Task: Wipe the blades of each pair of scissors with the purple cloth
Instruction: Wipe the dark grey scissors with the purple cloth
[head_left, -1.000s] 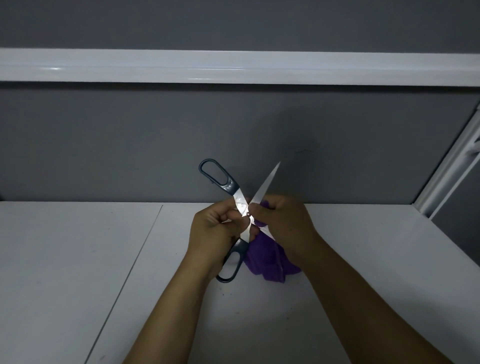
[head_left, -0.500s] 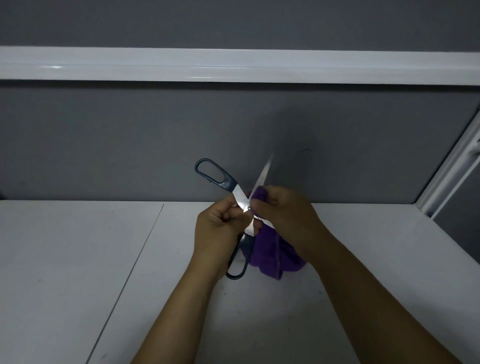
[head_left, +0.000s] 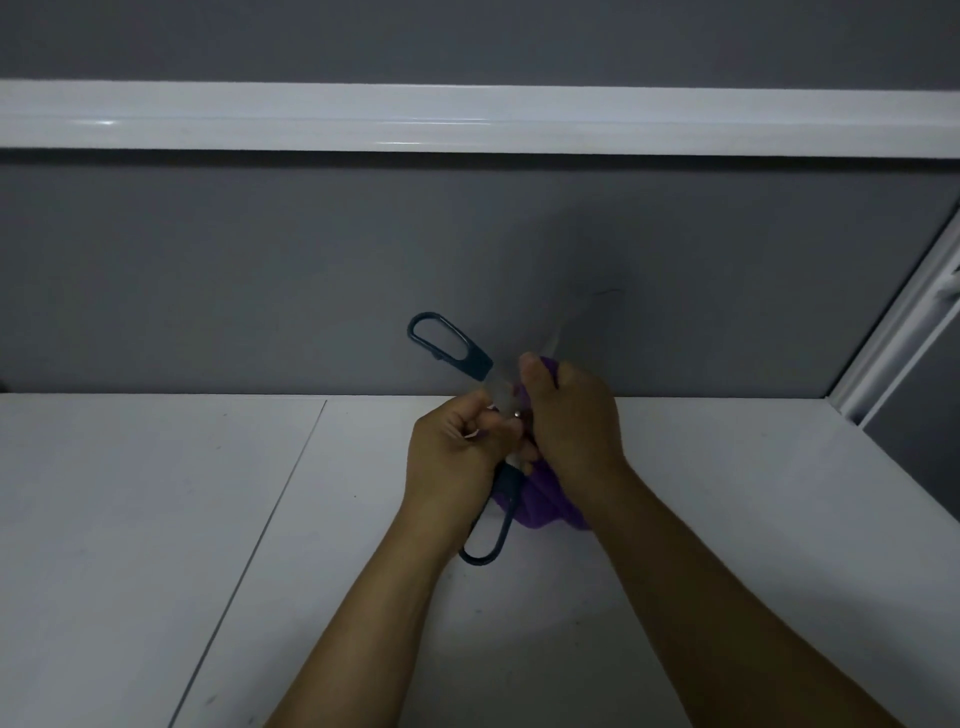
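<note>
A pair of scissors (head_left: 470, 358) with dark blue handles is held spread wide above the white table (head_left: 156, 519). My left hand (head_left: 457, 457) grips it around the pivot, one handle loop sticking up to the left and the other hanging below my palm. My right hand (head_left: 569, 415) holds the purple cloth (head_left: 540, 506) wrapped over one blade, whose blurred tip shows just above my fingers. Most of the cloth hangs under my right hand.
A grey partition wall (head_left: 260, 270) with a white rail (head_left: 467, 119) stands behind the table. A white frame post (head_left: 893, 332) runs diagonally at the right. A seam (head_left: 275, 499) splits the tabletop left of my hands.
My right hand has slid the cloth up along the blade towards its tip, so less bare blade shows. The left hand has kept its grip at the pivot.
</note>
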